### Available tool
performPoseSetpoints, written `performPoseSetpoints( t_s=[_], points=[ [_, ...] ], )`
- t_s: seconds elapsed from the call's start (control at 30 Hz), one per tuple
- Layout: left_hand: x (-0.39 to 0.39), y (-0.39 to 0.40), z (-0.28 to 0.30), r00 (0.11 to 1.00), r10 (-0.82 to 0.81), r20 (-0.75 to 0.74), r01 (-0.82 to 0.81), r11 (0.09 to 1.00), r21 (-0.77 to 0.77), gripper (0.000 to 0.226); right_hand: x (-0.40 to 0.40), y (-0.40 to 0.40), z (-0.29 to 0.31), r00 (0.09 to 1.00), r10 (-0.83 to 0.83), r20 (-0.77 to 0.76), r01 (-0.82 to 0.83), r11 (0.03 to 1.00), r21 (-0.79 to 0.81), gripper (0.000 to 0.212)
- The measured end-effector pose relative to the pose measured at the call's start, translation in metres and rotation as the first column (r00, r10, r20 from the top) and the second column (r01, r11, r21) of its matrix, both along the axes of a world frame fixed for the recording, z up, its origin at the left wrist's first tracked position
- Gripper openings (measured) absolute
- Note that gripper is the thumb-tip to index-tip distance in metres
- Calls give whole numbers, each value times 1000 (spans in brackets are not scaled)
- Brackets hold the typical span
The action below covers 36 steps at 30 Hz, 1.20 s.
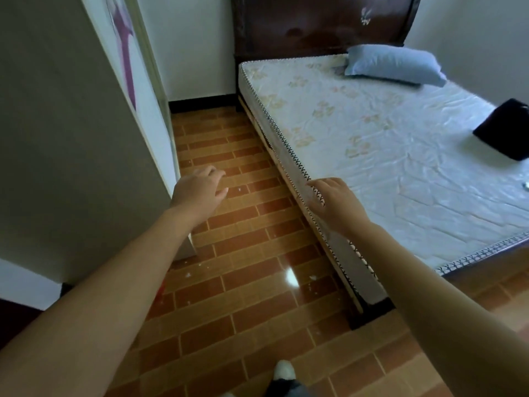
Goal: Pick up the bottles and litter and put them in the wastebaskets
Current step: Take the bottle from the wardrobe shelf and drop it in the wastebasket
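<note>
Litter: small white scraps [189,274] scattered on the tiled floor [257,325] beside the bed [400,156], probably light and flimsy—pinch each with your fingertips; left hand [197,189] and right hand [333,200] open, empty.

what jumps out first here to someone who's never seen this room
Two bare forearms reach forward, the left hand open over the brick-pattern floor, the right hand open at the mattress edge. The bare mattress fills the right side, with a blue pillow at the dark headboard and a black item near the right edge. White scraps dot the floor; no bottle or wastebasket shows.
</note>
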<state>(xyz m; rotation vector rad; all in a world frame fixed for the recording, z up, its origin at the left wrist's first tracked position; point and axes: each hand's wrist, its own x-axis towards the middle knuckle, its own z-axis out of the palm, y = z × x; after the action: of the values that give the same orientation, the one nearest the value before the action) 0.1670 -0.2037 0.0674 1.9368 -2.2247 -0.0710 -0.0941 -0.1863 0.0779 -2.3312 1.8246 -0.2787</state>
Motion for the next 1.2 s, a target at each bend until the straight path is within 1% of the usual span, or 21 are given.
performPoseSetpoints(
  t_s=[0.1,0.3,0.43,0.57,0.7,0.9,1.0,1.2],
  points=[
    [-15,-7,5,1000,7,17,-7,1000,-3,43,-15,-4,5,1000,4,-9,-4,1000,3,42],
    [-44,-31,12,998,56,33,-57,998,11,44,-48,-32,13,999,28,34,-28,999,-18,44],
    [-54,-48,12,991,129,20,-130,992,8,43,-63,-60,16,997,69,34,-69,998,-9,45],
    [-55,-63,13,983,180,29,-180,984,10,43,-66,-90,16,992,125,27,-124,992,-35,46],
    [-50,-88,11,977,211,36,-212,977,24,43,-59,-122,13,986,166,13,-166,986,-25,47],
    [-37,-155,-2,972,235,26,-236,972,15,43,-40,-193,-1,984,180,1,-180,984,6,48],
    [-22,-204,-12,969,245,16,-245,969,16,43,-23,-243,-10,983,184,-2,-184,983,-1,47],
    [10,-311,-19,973,230,-5,-230,973,28,42,20,-349,-13,989,144,45,-145,989,8,48]
  ],
)
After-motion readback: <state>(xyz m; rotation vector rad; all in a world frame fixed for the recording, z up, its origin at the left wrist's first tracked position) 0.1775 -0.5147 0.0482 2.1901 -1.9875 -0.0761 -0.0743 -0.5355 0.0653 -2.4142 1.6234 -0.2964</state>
